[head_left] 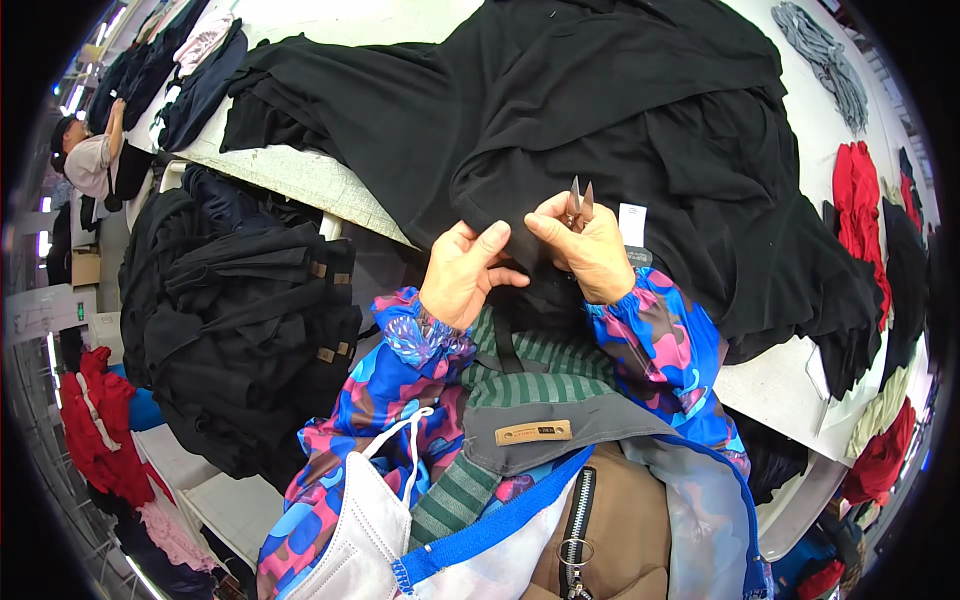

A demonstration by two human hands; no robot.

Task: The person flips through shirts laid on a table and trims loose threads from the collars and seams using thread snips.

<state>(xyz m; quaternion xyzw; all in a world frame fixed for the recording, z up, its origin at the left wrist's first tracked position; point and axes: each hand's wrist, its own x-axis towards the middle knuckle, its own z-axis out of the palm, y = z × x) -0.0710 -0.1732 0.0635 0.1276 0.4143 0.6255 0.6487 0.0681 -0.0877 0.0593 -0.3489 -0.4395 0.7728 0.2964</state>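
A large black garment lies spread and rumpled over the white table, its near part drawn up between my hands. With thumb and fingers closed, my left hand pinches a fold of it. My right hand is closed around a pair of thread snips, blades pointing up and a little apart. The thumb of that hand rests against the black cloth, close to the left hand. Just right of the right hand, a white label shows on the garment. The fingertips are partly hidden by cloth.
A heap of black garments with small brown tags is at my left. The white table has its edge there. Red clothing and a grey garment lie at the right. Another person stands at the far left.
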